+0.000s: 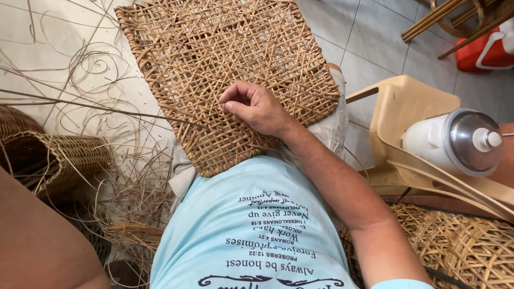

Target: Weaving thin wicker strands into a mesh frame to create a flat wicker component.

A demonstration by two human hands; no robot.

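At mid-frame the right hand (256, 108) pinched a thin cane strand (107, 107) against the woven panel (214, 53), mid-weave; threading it through probably came next; the left hand was unseen.

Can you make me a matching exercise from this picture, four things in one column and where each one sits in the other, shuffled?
Things:
1. woven cane panel
2. right hand
3. white jug with metal lid
4. wicker basket

Places:
A. on the beige plastic chair
B. on the floor at the left edge
C. across the person's lap
D. resting on the panel, fingers pinched

Pairs: 1-C, 2-D, 3-A, 4-B
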